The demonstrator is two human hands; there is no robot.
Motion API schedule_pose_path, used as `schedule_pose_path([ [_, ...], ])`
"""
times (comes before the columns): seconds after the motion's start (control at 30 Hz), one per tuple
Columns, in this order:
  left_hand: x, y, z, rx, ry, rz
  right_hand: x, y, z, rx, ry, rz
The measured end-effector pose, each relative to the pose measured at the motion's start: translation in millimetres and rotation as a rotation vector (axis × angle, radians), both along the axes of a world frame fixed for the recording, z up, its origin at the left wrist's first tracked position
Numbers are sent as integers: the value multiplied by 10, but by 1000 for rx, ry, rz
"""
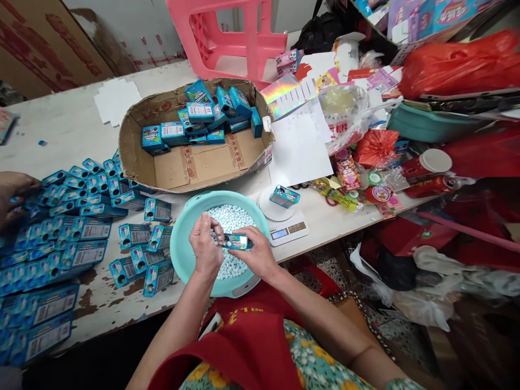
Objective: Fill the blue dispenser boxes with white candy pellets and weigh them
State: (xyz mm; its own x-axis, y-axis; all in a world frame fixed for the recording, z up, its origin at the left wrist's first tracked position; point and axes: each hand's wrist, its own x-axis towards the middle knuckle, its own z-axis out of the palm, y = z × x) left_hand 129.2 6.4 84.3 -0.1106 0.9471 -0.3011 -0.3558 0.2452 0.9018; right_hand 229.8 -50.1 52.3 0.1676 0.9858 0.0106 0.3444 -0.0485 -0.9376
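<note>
My right hand (257,253) grips a small blue box (238,241), held sideways over a teal basin (181,238) full of small white pellets (231,216). At the box's left end my left hand (206,244) has its fingers pinched together, seemingly on a few pellets. Both hands hover above the basin at the table's near edge. Another blue box (285,195) lies on a small white scale (284,222) just right of the basin.
A low cardboard tray (195,162) with several blue boxes sits behind the basin. Many more blue boxes (73,233) cover the table's left side, where another person's hand (12,192) rests. A pink stool (231,38), papers, bags and red packages crowd the right.
</note>
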Motion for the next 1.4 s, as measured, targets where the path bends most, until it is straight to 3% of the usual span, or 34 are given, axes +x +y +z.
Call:
schedule_pose_path([
  [0.13,48,-50,-161,33,172,-89,-8,39,20,-61,-121,32],
  [0.2,32,-27,-190,4,172,-69,19,30,33,-76,-139,48],
  [0.43,-21,62,-44,-45,-5,-65,78,-34,16,-19,21,2],
  [0.57,44,36,-76,-12,7,-76,-5,17,-60,-34,34,-3],
  [0.67,43,48,-73,38,-17,-11,-13,27,-83,-38,68,-3],
  [0.9,-24,104,-41,-38,-71,0,84,-23,-45,-35,98,-27],
  [1.0,-112,124,-145,-7,181,-79,133,-32,-28,-21,89,-26],
  [1.13,-247,77,-288,124,741,-412,163,-23,-48,-23,68,-43],
  [1.27,-297,-70,-325,248,757,-562,150,-13,-91,-27,82,-65],
  [1.4,-327,-135,-340,239,825,-502,135,-31,-117,-54,126,-49],
])
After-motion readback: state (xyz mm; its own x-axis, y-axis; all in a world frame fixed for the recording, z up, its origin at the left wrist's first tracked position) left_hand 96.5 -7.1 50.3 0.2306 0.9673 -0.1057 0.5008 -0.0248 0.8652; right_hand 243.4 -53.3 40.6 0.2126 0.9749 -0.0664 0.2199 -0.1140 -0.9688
